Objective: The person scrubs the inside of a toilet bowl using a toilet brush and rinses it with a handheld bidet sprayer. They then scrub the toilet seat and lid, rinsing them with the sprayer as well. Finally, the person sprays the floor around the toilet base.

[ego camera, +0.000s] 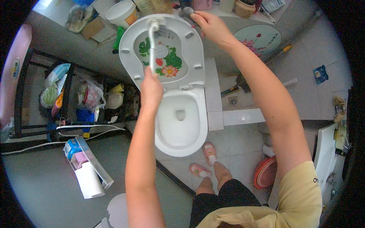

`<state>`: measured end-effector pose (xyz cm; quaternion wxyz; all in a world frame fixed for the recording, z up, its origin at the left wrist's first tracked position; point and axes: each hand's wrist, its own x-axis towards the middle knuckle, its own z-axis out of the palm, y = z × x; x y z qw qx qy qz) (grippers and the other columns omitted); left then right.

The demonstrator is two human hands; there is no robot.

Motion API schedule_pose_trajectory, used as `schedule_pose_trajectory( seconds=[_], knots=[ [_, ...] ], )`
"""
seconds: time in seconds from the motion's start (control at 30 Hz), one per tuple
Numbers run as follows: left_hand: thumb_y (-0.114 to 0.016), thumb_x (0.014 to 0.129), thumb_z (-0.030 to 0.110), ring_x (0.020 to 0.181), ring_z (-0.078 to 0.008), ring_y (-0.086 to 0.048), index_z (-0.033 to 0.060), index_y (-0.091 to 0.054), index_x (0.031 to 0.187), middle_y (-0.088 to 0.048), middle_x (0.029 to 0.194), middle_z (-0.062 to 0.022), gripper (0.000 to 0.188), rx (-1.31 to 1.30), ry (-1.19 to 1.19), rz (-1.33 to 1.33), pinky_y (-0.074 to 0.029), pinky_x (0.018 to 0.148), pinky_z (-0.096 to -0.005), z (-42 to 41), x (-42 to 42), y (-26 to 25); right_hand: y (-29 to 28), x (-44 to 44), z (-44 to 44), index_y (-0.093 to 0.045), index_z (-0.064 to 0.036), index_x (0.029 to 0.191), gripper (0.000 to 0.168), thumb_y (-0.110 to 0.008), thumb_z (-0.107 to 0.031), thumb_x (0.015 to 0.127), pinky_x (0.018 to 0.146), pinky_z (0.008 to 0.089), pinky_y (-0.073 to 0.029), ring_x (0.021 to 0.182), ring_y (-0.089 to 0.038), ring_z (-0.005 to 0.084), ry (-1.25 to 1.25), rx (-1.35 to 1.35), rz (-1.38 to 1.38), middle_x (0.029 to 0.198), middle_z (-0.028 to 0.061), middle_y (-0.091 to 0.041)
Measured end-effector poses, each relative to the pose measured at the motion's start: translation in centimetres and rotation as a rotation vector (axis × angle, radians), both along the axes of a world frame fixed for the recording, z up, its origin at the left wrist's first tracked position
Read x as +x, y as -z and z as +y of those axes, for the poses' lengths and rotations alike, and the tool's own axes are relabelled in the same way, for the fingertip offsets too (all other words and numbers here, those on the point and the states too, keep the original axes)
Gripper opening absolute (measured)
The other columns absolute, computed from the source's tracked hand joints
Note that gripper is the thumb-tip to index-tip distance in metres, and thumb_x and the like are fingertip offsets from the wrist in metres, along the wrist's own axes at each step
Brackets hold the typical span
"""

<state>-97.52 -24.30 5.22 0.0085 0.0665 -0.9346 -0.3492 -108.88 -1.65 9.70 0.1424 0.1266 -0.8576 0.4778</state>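
My left hand (151, 85) grips the white handle of a cleaning brush (152, 54). The brush's blurred head lies against the upper part of the raised toilet seat (125, 65). Through the seat's opening shows the lid (182, 71), decorated with lotus flowers and green leaves. Below is the white toilet bowl (179, 136), uncovered, with a drain hole at its middle. My right hand (212, 27) is closed at the seat's upper right, its fingertips on a blurred grey object (187, 12). What that object is cannot be made out.
A ledge behind holds a white tub (121, 12) and several bottles. At left stands a black rack (71, 85) with bags, with a white cable (37, 146) nearby. A box with a paper roll (89, 179) sits lower left. Right are an orange-red basin (265, 172) and a floor drain (233, 100).
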Motion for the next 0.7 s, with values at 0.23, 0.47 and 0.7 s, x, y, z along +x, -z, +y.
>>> schedule_pose_trajectory(
  seconds=[0.23, 0.47, 0.7],
  knots=[
    [-0.04, 0.089, 0.01, 0.074, -0.0425, -0.059, 0.0081, -0.033, 0.132, -0.059, 0.077, -0.0257, 0.044, -0.223, 0.164, -0.069, -0.045, 0.064, -0.0482, 1.1, 2.6, 1.7, 2.5, 3.7, 2.7, -0.058, -0.006, 0.113, 0.038, -0.05, -0.036, 0.09, 0.055, 0.0254, -0.044, 0.053, -0.049, 0.0106, 0.031, 0.12, -0.08, 0.078, 0.002, -0.063],
    [-0.038, 0.089, 0.012, 0.074, -0.0428, -0.059, 0.006, -0.036, 0.13, -0.06, 0.078, -0.027, 0.041, -0.217, 0.148, -0.077, -0.045, 0.064, -0.0495, 2.4, 4.8, 5.4, 3.0, 5.2, 2.5, -0.063, -0.01, 0.101, 0.035, -0.048, -0.038, 0.088, 0.07, 0.0382, -0.048, 0.079, -0.063, 0.0301, 0.068, 0.06, -0.035, 0.084, 0.01, -0.066],
    [-0.036, 0.088, 0.008, 0.076, -0.0416, -0.06, 0.0096, -0.036, 0.13, -0.06, 0.081, -0.0245, 0.043, -0.33, 0.206, -0.133, -0.046, 0.067, -0.0496, 2.6, 5.7, 7.6, 4.1, 5.9, 3.6, -0.059, -0.005, 0.109, 0.037, -0.05, -0.035, 0.089, 0.07, 0.0328, -0.047, 0.077, -0.06, 0.0227, 0.095, 0.079, -0.052, 0.085, 0.0102, -0.066]
  ],
)
